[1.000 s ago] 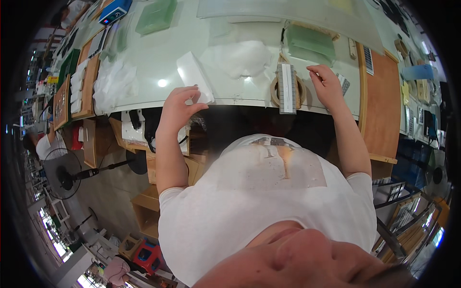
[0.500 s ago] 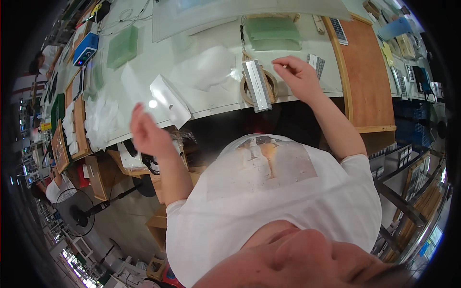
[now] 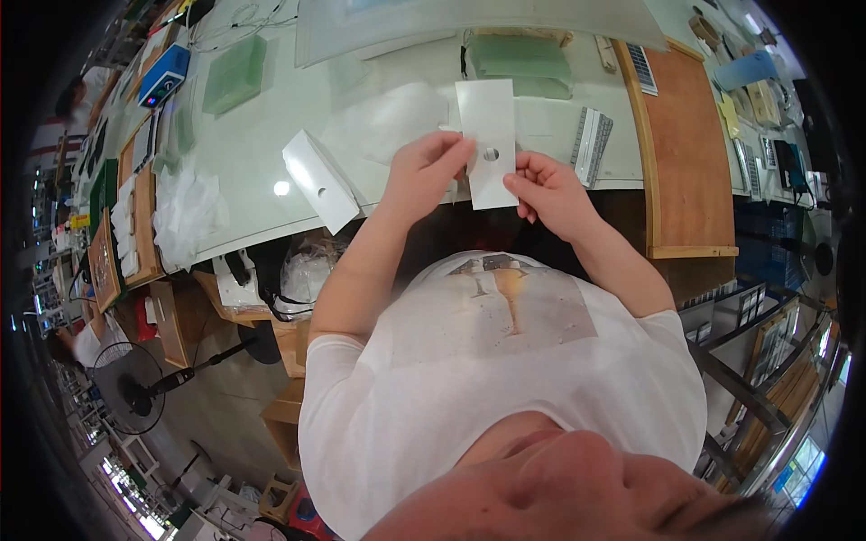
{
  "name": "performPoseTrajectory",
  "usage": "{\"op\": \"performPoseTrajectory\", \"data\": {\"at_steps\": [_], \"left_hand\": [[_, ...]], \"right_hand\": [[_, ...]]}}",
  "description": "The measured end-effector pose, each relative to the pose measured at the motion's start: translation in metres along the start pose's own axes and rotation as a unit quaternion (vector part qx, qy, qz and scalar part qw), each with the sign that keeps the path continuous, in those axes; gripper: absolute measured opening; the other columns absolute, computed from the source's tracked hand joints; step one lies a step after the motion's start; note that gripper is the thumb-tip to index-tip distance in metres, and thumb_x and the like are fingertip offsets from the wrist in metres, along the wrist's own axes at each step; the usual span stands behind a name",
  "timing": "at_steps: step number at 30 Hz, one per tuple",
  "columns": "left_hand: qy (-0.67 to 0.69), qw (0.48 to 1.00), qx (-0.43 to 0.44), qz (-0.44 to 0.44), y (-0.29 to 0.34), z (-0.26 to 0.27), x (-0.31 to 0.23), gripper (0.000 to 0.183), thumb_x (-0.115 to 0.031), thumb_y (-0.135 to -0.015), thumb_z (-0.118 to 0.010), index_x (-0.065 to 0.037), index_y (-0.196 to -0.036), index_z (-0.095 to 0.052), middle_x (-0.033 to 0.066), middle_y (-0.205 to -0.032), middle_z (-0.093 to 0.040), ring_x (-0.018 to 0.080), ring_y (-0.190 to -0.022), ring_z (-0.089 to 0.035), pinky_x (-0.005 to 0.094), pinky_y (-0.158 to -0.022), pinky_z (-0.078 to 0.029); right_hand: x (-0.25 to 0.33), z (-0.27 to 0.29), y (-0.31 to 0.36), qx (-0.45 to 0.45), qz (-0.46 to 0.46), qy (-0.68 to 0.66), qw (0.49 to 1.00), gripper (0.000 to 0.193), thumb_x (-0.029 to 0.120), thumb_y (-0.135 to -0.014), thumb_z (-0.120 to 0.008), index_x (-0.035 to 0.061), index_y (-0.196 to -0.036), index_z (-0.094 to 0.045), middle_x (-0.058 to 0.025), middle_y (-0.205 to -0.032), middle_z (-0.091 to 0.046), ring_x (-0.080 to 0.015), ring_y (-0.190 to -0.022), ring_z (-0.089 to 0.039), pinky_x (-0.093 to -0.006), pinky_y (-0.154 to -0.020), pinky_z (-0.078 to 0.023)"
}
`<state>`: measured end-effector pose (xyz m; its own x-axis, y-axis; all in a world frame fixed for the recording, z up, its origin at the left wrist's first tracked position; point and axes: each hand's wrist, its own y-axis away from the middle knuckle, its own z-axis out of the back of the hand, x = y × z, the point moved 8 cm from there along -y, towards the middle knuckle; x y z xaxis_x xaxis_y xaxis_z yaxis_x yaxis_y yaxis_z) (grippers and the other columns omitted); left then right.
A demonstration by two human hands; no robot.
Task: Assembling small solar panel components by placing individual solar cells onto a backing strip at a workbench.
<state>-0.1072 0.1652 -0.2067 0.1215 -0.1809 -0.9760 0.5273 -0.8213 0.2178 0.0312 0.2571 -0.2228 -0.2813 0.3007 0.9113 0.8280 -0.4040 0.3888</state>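
Note:
A thin white rectangular sheet with a small round hole (image 3: pixel 502 180) is held upright-lengthwise over the table's front edge. Its left edge is pinched by my left hand (image 3: pixel 424 171), thumb and fingers closed. My right hand (image 3: pixel 548 191) grips the lower right edge between thumb and fingers. Whatever lies behind the sheet is hidden. To the left, a similar white sheet stack with a hole (image 3: pixel 311 171) lies slanted at the table edge. Just right of my right hand lie a few grey-and-white striped strips (image 3: pixel 592 144).
Green translucent sheets are stacked at the back centre (image 3: pixel 519 59) and back left (image 3: pixel 233 77). Clear film (image 3: pixel 397 117) lies mid-table. A wooden board (image 3: pixel 690 153) stands at the right, crumpled white plastic (image 3: pixel 189 216) at the left. A blue box (image 3: pixel 164 76) sits farther left.
My left hand has moved right, bringing a white sheet to my right hand. Both hands now hold it, and it covers the spot where a striped strip lay on a tape roll.

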Motion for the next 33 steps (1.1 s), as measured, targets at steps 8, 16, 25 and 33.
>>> {"op": "performPoseTrajectory", "data": {"at_steps": [8, 16, 25, 33], "left_hand": [[-0.169, 0.985, -0.036, -0.003, -0.013, 0.003, 0.029, 0.027, -0.028, -0.081, -0.068, -0.001, -0.086, -0.068, 0.0011, -0.068, -0.063, 0.0089, -0.061, -0.055, 0.0246, -0.058, -0.045], [-0.202, 0.979, -0.037, 0.004, -0.015, 0.007, 0.036, 0.028, -0.03, -0.079, -0.069, -0.002, -0.082, -0.067, 0.0012, -0.064, -0.061, 0.0111, -0.058, -0.055, 0.0262, -0.056, -0.045], [-0.238, 0.97, -0.039, -0.009, -0.014, 0.005, 0.036, 0.028, -0.031, -0.078, -0.069, -0.003, -0.079, -0.066, 0.0039, -0.065, -0.061, 0.0157, -0.06, -0.057, 0.0291, -0.058, -0.046], [-0.312, 0.948, -0.061, 0.004, -0.011, 0.003, 0.026, 0.023, -0.028, -0.077, -0.07, -0.006, -0.078, -0.066, 0.0054, -0.071, -0.059, 0.0208, -0.063, -0.057, 0.0325, -0.059, -0.047]], "right_hand": [[-0.02, 0.011, 0.005, -0.081, 0.034, -0.002, 0.996, 0.052, 0.005, -0.08, -0.068, 0.0017, -0.127, -0.045, 0.0012, -0.075, -0.058, -0.0032, -0.056, -0.05, -0.0168, -0.049, -0.04], [-0.028, 0.015, 0.003, -0.101, 0.025, 0.062, 0.993, 0.043, 0.006, -0.079, -0.07, 0.0008, -0.117, -0.05, 0.001, -0.068, -0.059, -0.0035, -0.054, -0.05, -0.0179, -0.049, -0.039], [-0.029, 0.018, 0.003, -0.107, 0.014, 0.09, 0.99, 0.039, 0.008, -0.078, -0.071, 0.0014, -0.112, -0.054, 0.0017, -0.067, -0.059, -0.0033, -0.054, -0.049, -0.018, -0.05, -0.039], [-0.022, 0.02, 0.01, -0.146, 0.07, 0.243, 0.957, 0.035, 0.009, -0.077, -0.072, 0.0019, -0.107, -0.055, 0.0011, -0.066, -0.057, -0.0042, -0.057, -0.049, -0.0214, -0.051, -0.04]]}}
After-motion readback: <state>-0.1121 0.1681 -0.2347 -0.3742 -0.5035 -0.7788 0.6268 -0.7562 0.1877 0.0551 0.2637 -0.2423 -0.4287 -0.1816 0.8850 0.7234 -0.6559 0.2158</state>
